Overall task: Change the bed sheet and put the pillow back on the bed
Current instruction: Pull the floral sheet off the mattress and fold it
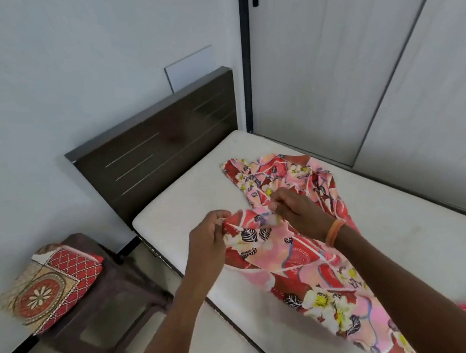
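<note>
We find a thin, crumpled floral bed sheet (305,260) in red and pink lying bunched across the bare white padded mattress (402,231), near its dark wooden headboard (152,152). We note the left hand (206,241) and right hand (300,212) each pinching the sheet's edge, the cloth trailing below the grip. A red patterned pillow (49,288) rests on a brown plastic stool (118,301) beside the mattress.

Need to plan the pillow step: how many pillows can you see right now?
1: a red and gold patterned pillow on the brown stool left of the bed. Others could be out of frame.
</note>
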The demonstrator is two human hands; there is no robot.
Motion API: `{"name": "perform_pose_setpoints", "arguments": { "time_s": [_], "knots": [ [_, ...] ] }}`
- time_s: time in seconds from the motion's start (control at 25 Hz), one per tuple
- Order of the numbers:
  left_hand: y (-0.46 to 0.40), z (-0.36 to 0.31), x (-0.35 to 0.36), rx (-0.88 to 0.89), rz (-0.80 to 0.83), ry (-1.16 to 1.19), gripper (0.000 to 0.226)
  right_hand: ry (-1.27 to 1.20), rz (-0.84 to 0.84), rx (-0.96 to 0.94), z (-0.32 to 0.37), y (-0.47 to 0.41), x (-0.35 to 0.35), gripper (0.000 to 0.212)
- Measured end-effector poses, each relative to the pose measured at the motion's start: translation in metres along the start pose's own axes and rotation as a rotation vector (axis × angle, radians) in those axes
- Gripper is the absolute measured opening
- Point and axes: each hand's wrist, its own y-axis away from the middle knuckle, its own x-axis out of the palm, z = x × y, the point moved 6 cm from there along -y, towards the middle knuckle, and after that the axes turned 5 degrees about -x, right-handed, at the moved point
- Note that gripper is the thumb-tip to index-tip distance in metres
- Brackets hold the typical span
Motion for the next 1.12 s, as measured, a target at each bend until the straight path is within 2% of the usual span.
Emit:
{"name": "perform_pose_setpoints", "arguments": {
  "time_s": [0.24,0.36,0.56,0.68,0.8,0.92,1.0,1.12],
  "knots": [
    [-0.014,-0.042,-0.015,0.129,-0.152,-0.035,0.023,-0.057,-0.080,-0.045,-0.006,-0.025,-0.034,0.012],
    [-0.013,-0.050,-0.018,0.120,-0.201,-0.009,0.023,-0.238,-0.073,0.000,-0.006,-0.029,-0.039,0.004],
    [-0.014,-0.067,-0.023,0.110,-0.223,0.031,0.026,-0.370,0.012,-0.007,0.004,-0.029,-0.021,0.026],
    [-0.010,-0.080,-0.022,0.124,-0.195,0.035,0.025,-0.453,0.020,0.045,0.012,-0.027,-0.008,0.017],
    [-0.007,-0.089,-0.023,0.182,-0.171,-0.019,0.027,-0.290,0.029,-0.091,0.030,-0.028,-0.002,0.026],
    [-0.004,-0.092,-0.023,0.200,-0.107,-0.023,0.031,-0.038,-0.029,-0.175,0.038,-0.036,-0.004,0.013],
    [-0.002,-0.092,-0.023,0.202,-0.081,-0.031,0.031,0.048,-0.097,-0.177,0.040,-0.039,-0.009,0.013],
    [-0.003,-0.090,-0.028,0.213,-0.102,-0.049,0.027,-0.151,-0.112,-0.188,0.055,-0.037,-0.014,0.022]
  ]
}}
